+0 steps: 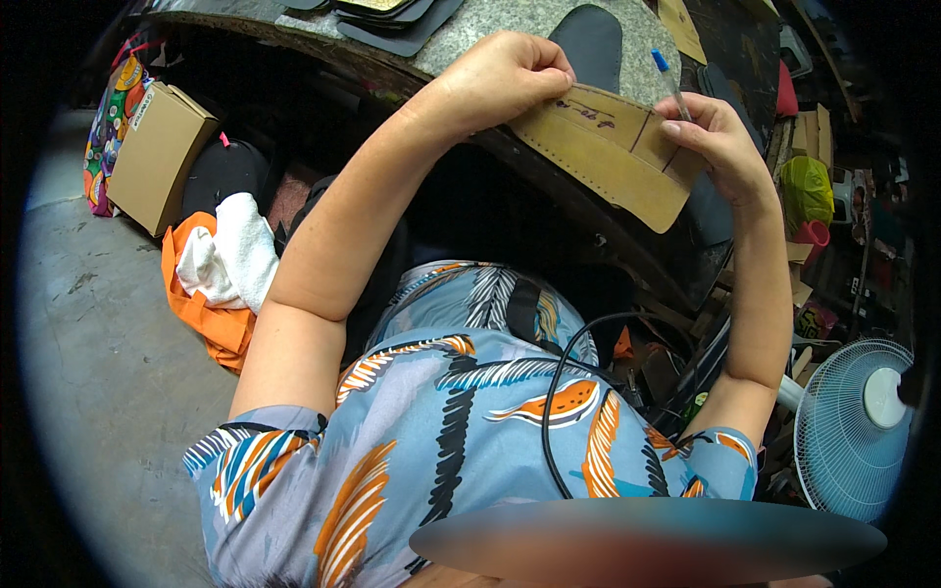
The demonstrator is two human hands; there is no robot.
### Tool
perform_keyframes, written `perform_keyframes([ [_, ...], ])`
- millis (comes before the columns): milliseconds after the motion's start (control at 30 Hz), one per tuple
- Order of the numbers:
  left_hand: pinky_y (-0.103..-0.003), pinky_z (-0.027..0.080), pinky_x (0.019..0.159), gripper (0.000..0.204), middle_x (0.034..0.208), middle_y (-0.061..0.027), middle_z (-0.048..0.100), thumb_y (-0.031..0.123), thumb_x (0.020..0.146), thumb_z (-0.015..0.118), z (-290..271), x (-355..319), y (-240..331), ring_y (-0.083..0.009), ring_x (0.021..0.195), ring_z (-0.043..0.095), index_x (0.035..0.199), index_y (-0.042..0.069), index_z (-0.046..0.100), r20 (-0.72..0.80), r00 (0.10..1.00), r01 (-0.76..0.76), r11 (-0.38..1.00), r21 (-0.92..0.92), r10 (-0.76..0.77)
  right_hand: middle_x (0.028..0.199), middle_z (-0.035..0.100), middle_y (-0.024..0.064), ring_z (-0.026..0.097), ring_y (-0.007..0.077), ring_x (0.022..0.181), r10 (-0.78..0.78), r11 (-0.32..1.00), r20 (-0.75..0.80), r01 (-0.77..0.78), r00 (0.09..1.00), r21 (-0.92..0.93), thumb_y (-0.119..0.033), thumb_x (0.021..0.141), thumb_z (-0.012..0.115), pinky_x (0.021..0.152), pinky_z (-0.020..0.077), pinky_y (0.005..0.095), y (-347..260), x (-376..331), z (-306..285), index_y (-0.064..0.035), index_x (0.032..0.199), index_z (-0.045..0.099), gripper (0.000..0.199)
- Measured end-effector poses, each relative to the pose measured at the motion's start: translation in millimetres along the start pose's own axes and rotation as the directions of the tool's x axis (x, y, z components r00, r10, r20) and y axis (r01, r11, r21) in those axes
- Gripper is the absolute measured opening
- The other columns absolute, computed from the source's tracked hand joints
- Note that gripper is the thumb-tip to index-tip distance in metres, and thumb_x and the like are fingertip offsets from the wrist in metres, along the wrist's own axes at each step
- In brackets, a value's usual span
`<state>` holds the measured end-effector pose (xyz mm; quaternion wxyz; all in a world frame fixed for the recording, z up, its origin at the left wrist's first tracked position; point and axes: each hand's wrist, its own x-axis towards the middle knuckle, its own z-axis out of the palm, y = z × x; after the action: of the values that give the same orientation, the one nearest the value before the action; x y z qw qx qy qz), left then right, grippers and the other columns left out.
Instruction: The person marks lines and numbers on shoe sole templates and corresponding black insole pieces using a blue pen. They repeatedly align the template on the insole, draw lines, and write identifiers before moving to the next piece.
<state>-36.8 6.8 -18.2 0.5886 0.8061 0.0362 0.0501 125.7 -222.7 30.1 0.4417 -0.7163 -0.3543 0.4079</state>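
Note:
Between both hands, at the table's near edge, is a tan cardboard pattern [608,152] with a row of small holes, ruled lines and handwriting. My left hand [510,78] pinches its upper left corner, fingers closed. On the right side, my right hand [718,142] grips the other end between thumb and fingers. A clear ballpoint pen with a blue end [670,86] also sits in the right hand, pointing up. Just beyond the pattern, a dark rounded piece [588,47] lies on the stone-like tabletop [520,24].
More dark cut pieces [402,27] are stacked at the table's far left. On the floor side stand a cardboard box [162,157] and an orange cloth with a white towel [235,250]. A fan [851,431] stands at the right, below a yellow-green bag [807,189]. A black cable [549,412] crosses my front.

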Motion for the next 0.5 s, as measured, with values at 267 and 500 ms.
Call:
perform_keyframes([
  [267, -0.023, 0.049, 0.061, 0.027, 0.076, -0.0060, 0.066, 0.026, 0.087, 0.062, 1.5, -1.2, 2.4, -0.0110, 0.067, 0.061, 0.098, 0.001, 0.069, 0.028, 0.997, -0.064, 0.997, -0.040, 0.065, 0.083, 0.065, 0.0019, 0.059, 0.0076, 0.076, 0.016, 0.998, -0.012, -0.016, 1.000, -0.062, -0.026, 0.082, 0.073, 0.072, 0.0468, 0.0223, 0.9, 3.1, 3.0, -0.0031, 0.100, 0.067, 0.030],
  [500, -0.024, 0.048, 0.060, 0.025, 0.073, -0.0044, 0.064, 0.025, 0.087, 0.063, -1.2, -2.8, 3.7, -0.0106, 0.066, 0.059, 0.094, 0.002, 0.069, 0.033, 0.999, -0.006, 0.999, -0.054, 0.008, 0.081, 0.065, 0.0022, 0.060, 0.0080, 0.074, 0.039, 0.999, -0.038, -0.040, 0.999, -0.024, -0.031, 0.081, 0.073, 0.065, 0.0477, 0.0220, -4.2, 2.8, 7.7, -0.0046, 0.101, 0.067, 0.033],
])
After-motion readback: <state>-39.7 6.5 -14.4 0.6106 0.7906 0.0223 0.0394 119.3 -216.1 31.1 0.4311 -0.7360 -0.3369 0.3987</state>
